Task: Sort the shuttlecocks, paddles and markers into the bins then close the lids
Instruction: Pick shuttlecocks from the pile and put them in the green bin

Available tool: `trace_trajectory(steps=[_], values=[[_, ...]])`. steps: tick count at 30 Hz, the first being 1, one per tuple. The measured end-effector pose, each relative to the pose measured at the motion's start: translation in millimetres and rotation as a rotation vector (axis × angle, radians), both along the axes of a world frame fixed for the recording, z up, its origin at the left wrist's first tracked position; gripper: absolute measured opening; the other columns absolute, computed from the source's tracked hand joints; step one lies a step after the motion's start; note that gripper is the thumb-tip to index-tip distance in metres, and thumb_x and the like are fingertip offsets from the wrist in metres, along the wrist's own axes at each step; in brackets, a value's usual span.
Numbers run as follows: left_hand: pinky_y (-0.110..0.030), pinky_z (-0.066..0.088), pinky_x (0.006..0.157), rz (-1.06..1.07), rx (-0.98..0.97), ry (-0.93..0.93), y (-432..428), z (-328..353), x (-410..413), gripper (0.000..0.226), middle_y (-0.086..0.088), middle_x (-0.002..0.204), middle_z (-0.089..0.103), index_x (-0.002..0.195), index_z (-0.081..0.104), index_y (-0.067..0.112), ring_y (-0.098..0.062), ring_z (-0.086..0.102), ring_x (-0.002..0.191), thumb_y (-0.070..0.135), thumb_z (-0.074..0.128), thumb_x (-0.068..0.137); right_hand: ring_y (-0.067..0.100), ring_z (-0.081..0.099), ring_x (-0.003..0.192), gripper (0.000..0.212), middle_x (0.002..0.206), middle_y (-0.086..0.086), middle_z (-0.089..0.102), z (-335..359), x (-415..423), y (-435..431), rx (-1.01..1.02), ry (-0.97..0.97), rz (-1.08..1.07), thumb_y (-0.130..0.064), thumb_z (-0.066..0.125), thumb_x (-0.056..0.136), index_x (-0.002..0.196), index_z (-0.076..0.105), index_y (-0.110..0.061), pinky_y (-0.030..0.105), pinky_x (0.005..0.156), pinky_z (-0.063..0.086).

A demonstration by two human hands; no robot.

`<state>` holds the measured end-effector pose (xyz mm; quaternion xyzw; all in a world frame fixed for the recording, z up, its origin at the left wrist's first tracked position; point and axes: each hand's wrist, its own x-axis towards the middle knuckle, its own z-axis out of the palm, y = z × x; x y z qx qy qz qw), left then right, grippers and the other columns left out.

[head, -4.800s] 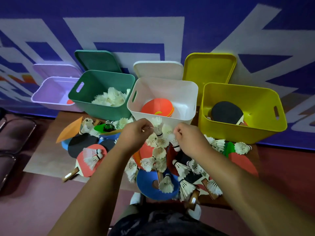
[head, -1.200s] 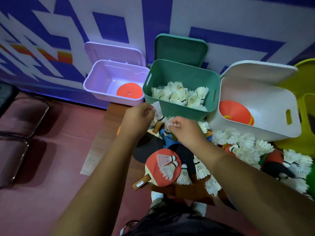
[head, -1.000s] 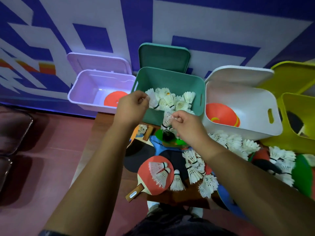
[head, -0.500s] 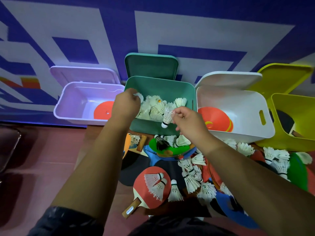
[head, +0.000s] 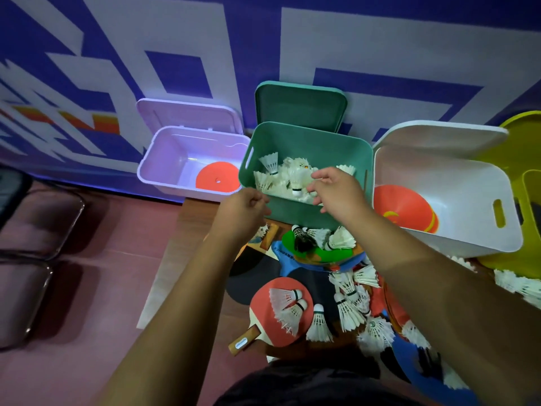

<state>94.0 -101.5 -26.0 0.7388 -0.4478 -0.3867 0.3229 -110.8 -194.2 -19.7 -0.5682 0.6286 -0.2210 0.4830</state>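
Observation:
My right hand [head: 336, 193] hovers over the front of the green bin [head: 310, 136], fingers spread and holding nothing. My left hand [head: 241, 213] hangs loosely curled and empty in front of the bin's left front corner. White shuttlecocks [head: 281, 178] fill the green bin. More shuttlecocks [head: 348, 306] lie on the low table below my arms. Two of them rest on a red paddle [head: 260, 306], beside a black paddle [head: 248, 285] and a green marker disc [head: 322, 253]. The purple bin [head: 164, 159] holds one orange marker disc [head: 216, 178]. The white bin [head: 468, 183] holds orange marker discs [head: 401, 206].
All bin lids stand open against the wall, the green lid [head: 298, 104] among them. A yellow bin [head: 527, 183] is cut off at the right edge. Dark chair seats [head: 29, 230] stand on the floor at the left. A blue disc [head: 287, 259] lies under the green one.
Both hands carried shuttlecocks from the table pile up to the green bin. The shuttlecocks have left my fingers and both hands are now empty.

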Motion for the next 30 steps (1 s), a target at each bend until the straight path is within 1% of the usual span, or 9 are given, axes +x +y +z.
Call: trace_trajectory(steps=[3, 6, 9, 12, 15, 18, 20, 23, 30], values=[[-0.026, 0.053, 0.058, 0.029, 0.068, -0.026, 9.8, -15.5, 3.9, 0.016, 0.003, 0.086, 0.078, 0.099, 0.071, 0.02, -0.012, 0.072, 0.064, 0.017, 0.056, 0.098, 0.009, 0.069, 0.066, 0.021, 0.093, -0.009, 0.078, 0.1, -3.2, 17.7, -0.065, 0.004, -0.004, -0.016, 0.054, 0.101, 0.109, 0.07, -0.027, 0.033, 0.065, 0.058], [-0.024, 0.05, 0.056, 0.009, 0.09, -0.088, 22.5, -35.6, 4.6, 0.018, 0.007, 0.088, 0.078, 0.1, 0.074, 0.025, -0.01, 0.074, 0.072, 0.019, 0.059, 0.093, 0.006, 0.067, 0.061, 0.02, 0.089, -0.01, 0.077, -4.1, -13.7, 38.2, -0.106, 0.029, 0.024, -0.018, 0.055, 0.102, 0.105, 0.071, -0.029, 0.029, 0.062, 0.055], [-0.026, 0.047, 0.073, -0.017, 0.089, -0.236, 37.6, -50.6, 0.4, 0.024, 0.009, 0.102, 0.077, 0.108, 0.076, 0.027, -0.015, 0.07, 0.09, 0.017, 0.064, 0.089, 0.015, 0.069, 0.066, 0.02, 0.088, -0.011, 0.076, -8.8, -26.1, 60.3, -0.12, 0.034, 0.049, -0.019, 0.055, 0.103, 0.106, 0.071, -0.032, 0.025, 0.055, 0.05], [-0.031, 0.044, 0.077, 0.052, 0.111, -0.364, 51.8, -65.1, -1.4, 0.03, -0.002, 0.113, 0.071, 0.116, 0.07, 0.017, -0.025, 0.066, 0.102, 0.012, 0.069, 0.087, 0.016, 0.068, 0.066, 0.02, 0.088, -0.012, 0.076, -20.2, -34.3, 79.6, -0.089, 0.029, 0.081, -0.022, 0.055, 0.103, 0.104, 0.07, -0.035, 0.036, 0.059, 0.054], [-0.043, 0.054, 0.086, 0.096, 0.129, -0.448, 67.6, -81.8, 3.5, 0.04, -0.01, 0.119, 0.063, 0.12, 0.064, 0.013, -0.031, 0.061, 0.109, 0.014, 0.075, 0.082, 0.021, 0.071, 0.07, 0.018, 0.087, -0.015, 0.076, -31.9, -38.2, 96.5, -0.057, 0.061, 0.107, -0.027, 0.055, 0.101, 0.101, 0.069, -0.039, 0.049, 0.071, 0.062], [-0.05, 0.054, 0.092, 0.083, 0.173, -0.565, 84.5, -96.9, 9.4, 0.046, -0.014, 0.126, 0.061, 0.128, 0.064, 0.013, -0.037, 0.055, 0.116, 0.029, 0.078, 0.087, 0.013, 0.071, 0.067, 0.019, 0.088, -0.009, 0.076, -42.0, -35.2, 112.3, -0.022, 0.052, 0.123, -0.023, 0.056, 0.104, 0.102, 0.071, -0.035, 0.046, 0.069, 0.061], [-0.048, 0.053, 0.092, 0.036, 0.214, -0.661, 93.6, -102.4, 11.0, 0.047, -0.013, 0.129, 0.062, 0.134, 0.066, 0.017, -0.037, 0.053, 0.117, 0.034, 0.074, 0.09, 0.004, 0.068, 0.063, 0.019, 0.087, -0.007, 0.076, -48.3, -30.1, 121.2, -0.007, 0.057, 0.15, -0.021, 0.056, 0.104, 0.104, 0.071, -0.031, 0.042, 0.07, 0.061], [-0.045, 0.053, 0.091, -0.061, 0.287, -0.767, 104.6, -110.3, 15.6, 0.038, -0.009, 0.127, 0.065, 0.135, 0.069, 0.027, -0.036, 0.052, 0.117, 0.028, 0.063, 0.097, 0.021, 0.072, 0.066, 0.018, 0.085, -0.009, 0.077, -55.1, -19.6, 131.8, 0.03, 0.07, 0.187, -0.021, 0.057, 0.102, 0.102, 0.071, -0.033, 0.048, 0.074, 0.063], [-0.046, 0.061, 0.076, -0.039, 0.155, -0.657, 119.1, -103.2, 32.0, 0.032, -0.005, 0.114, 0.064, 0.122, 0.075, 0.029, -0.033, 0.066, 0.097, 0.025, 0.052, 0.099, 0.014, 0.073, 0.069, 0.017, 0.083, -0.011, 0.077, -49.5, 4.3, 143.7, 0.092, 0.101, 0.278, -0.027, 0.055, 0.103, 0.101, 0.071, -0.03, 0.044, 0.077, 0.063]])
